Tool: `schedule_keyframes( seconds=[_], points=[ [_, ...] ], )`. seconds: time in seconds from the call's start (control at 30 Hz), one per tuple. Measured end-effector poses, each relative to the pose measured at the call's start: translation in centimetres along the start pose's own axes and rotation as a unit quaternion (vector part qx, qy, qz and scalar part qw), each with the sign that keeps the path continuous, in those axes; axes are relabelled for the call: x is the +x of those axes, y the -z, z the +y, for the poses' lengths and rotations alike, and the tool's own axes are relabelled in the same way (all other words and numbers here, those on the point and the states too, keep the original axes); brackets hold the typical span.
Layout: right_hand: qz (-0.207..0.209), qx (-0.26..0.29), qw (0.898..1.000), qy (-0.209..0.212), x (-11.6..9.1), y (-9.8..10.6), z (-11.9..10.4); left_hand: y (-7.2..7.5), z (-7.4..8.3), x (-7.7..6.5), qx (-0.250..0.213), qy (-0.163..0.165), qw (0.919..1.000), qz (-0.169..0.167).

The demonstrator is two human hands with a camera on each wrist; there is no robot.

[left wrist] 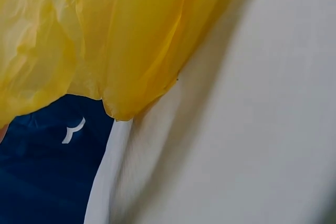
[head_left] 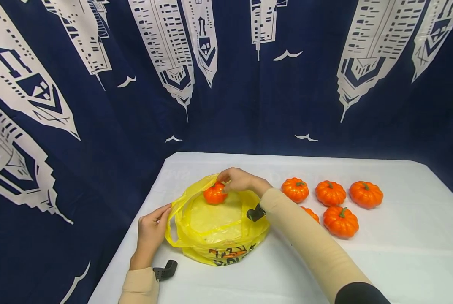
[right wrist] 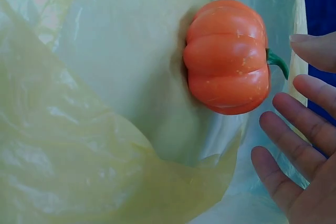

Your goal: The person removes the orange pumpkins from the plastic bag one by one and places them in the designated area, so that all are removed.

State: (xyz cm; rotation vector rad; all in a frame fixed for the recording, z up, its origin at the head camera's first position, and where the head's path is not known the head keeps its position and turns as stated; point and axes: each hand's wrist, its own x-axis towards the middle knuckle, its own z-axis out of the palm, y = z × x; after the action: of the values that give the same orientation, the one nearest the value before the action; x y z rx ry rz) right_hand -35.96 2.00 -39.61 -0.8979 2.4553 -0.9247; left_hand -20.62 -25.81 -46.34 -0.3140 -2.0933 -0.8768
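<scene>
A yellow plastic bag (head_left: pixel 218 223) stands on the table with its mouth spread wide. My left hand (head_left: pixel 151 232) pinches the left edge of its mouth. The left wrist view catches the bag's side (left wrist: pixel 142 35), while most of that hand is outside the frame. One small orange pumpkin (head_left: pixel 215 194) with a green stem is inside the bag near the far rim. My right hand (head_left: pixel 239 180) reaches over the bag beside this pumpkin. Up close in the right wrist view, the fingers (right wrist: pixel 299 140) are spread, and a gap shows between them and the pumpkin (right wrist: pixel 228 59).
Right of the bag, several more orange pumpkins (head_left: pixel 340 222) sit on the white-covered table (head_left: pixel 408 236); my right forearm partly covers one pumpkin (head_left: pixel 310 214). A dark blue curtain (head_left: pixel 241 105) with white building prints hangs behind the table.
</scene>
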Motion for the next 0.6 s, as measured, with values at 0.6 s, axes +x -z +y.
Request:
schedule_keyframes(
  seconds=[0.6],
  points=[
    [0.006,0.003,1.0,-0.01,0.43,-0.83,0.76,-0.17,-0.13,0.01,0.008,-0.01,0.9999,-0.001]
  ],
)
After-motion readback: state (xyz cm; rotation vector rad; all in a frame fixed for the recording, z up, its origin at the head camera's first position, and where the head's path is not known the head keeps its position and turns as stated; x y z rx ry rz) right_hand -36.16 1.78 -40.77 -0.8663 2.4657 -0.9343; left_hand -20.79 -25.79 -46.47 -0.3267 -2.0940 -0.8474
